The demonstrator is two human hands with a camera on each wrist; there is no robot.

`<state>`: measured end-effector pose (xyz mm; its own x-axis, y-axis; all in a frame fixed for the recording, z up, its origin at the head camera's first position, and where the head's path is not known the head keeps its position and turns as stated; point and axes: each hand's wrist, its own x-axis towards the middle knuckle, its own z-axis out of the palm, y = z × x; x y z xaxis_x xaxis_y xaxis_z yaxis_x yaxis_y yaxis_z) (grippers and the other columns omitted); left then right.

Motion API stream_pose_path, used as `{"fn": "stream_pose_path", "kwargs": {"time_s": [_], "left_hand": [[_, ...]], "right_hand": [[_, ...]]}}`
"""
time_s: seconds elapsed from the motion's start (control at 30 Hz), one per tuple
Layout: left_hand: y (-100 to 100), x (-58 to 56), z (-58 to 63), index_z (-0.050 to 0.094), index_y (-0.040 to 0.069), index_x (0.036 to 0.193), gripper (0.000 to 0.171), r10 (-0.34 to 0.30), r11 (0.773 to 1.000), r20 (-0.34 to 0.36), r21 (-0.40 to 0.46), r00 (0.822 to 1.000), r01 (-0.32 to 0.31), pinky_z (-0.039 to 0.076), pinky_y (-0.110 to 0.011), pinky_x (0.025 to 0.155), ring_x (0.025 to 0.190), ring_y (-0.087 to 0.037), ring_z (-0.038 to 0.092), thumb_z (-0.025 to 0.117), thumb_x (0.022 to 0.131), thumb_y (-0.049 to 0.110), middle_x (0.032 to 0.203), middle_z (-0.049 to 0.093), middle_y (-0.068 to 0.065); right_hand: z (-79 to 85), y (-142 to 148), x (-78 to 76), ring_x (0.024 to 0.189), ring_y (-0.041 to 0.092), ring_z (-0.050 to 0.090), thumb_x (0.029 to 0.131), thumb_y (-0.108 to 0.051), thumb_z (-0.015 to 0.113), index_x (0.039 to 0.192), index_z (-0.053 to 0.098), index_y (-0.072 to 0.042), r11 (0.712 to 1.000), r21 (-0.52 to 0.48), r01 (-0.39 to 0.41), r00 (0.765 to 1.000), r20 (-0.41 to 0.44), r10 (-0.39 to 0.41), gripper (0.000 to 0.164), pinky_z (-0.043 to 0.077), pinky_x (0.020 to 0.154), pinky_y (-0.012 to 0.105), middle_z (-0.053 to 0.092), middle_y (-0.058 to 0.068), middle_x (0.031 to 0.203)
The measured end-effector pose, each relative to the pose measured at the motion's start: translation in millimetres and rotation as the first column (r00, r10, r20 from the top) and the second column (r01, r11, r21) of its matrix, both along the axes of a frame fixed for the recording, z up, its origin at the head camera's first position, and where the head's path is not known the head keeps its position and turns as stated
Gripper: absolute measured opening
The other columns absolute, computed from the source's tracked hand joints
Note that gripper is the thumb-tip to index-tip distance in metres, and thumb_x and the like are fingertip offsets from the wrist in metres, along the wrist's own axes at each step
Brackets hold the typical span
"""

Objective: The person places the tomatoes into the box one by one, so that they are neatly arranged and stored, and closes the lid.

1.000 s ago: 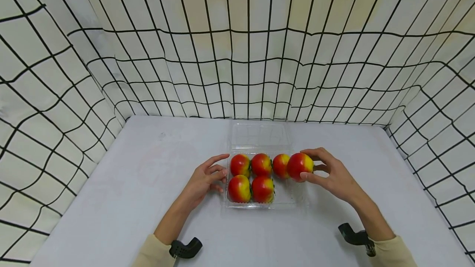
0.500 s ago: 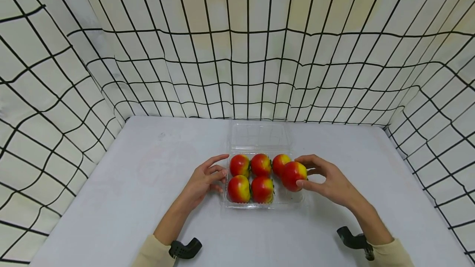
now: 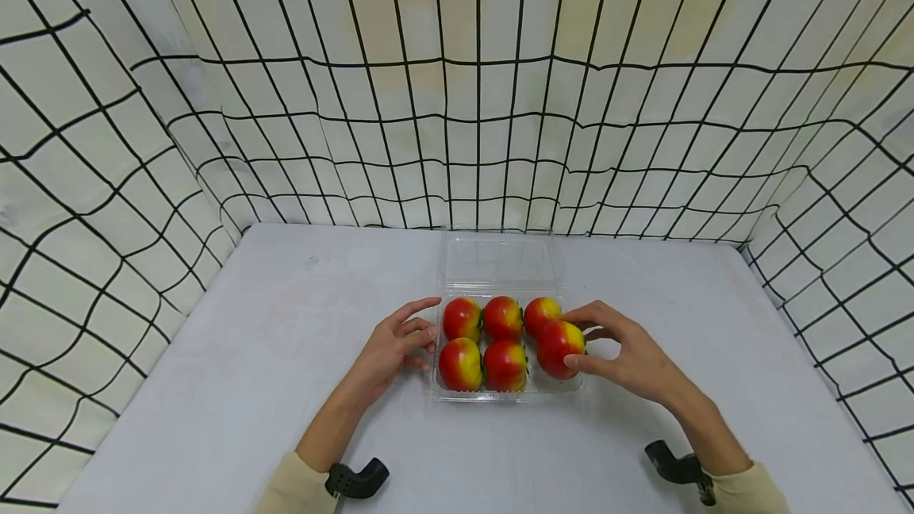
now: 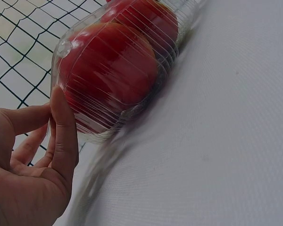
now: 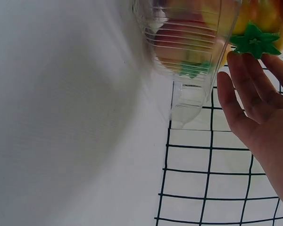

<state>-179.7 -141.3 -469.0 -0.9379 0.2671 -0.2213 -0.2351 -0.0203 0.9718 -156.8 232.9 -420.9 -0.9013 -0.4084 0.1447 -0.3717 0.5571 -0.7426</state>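
A clear plastic box (image 3: 457, 396) holds several red-and-yellow, apple-like fruits in two rows; one fruit (image 3: 459, 365) sits front left. My left hand (image 3: 391, 346) is at the box's left side, its thumb and fingers pinching the rim, also visible in the left wrist view. With thumb and fingertips, my right hand (image 3: 628, 351) grips another fruit (image 3: 557, 349) over the front right place, just in front of a back-row fruit (image 3: 540, 314). In the right wrist view, the gripped fruit's green star-shaped leaf (image 5: 255, 41) faces the fingertips. Whether it touches the box floor is hidden.
The box's clear lid (image 3: 502, 260) lies folded back behind it. White cloth (image 3: 321, 276) covers the table. Black netting (image 3: 478, 117) in front of white walls borders the back and both sides. Each wrist carries a black camera mount (image 3: 357, 479).
My right hand has brought its fruit down and left, toward the viewer, over the box's front right place. The left hand and the other fruits have stayed put.
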Motion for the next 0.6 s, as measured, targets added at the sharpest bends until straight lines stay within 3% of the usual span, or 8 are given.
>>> {"fn": "stream_pose_path", "kwargs": {"time_s": [0.43,0.6], "left_hand": [[-0.3,0.0,0.0,0.050,0.020,0.153,0.053,-0.006,1.000,-0.006,-0.006,1.000,0.006,0.062,-0.023,0.065,0.078,-0.012,0.061,0.066,0.102,0.017,0.097,0.065,0.003],[0.0,0.5,0.7,0.051,0.022,0.152,0.052,-0.001,1.000,0.002,0.003,1.000,0.001,0.062,-0.024,0.064,0.078,-0.013,0.060,0.067,0.102,0.017,0.097,0.065,0.001]], "right_hand": [[-2.3,-5.4,3.6,0.116,0.011,0.060,0.087,-0.030,0.084,0.133,0.066,-0.029,0.999,0.027,-0.017,1.000,-0.010,0.017,0.050,0.059,0.100,0.048,0.067,-0.006,0.130],[-3.8,-6.6,4.8,0.114,0.011,0.060,0.086,-0.030,0.086,0.131,0.066,-0.029,1.000,0.026,-0.016,1.000,-0.017,0.016,0.050,0.056,0.101,0.058,0.068,-0.006,0.130]]}}
